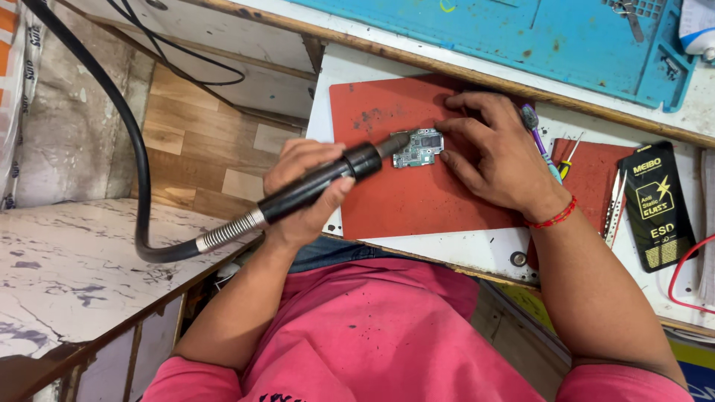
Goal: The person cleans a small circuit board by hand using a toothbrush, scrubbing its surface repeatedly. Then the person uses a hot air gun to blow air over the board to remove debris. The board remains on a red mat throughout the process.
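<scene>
On the white surface (447,249) a red mat (402,193) carries the board (418,147), right fingers (454,126) pinning its 3 o'clock edge, left hand (305,186) clamped on the hot-air wand (313,186); best keep the nozzle hovering steady.

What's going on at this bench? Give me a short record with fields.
Left hand: grips a black hot-air tool, nozzle aimed at the board
Right hand: fingertips steady a small green circuit board
Surface: red mat on a white table
Hose: black, trailing left
Nearby: blue mat, black flat package, tweezers
</scene>
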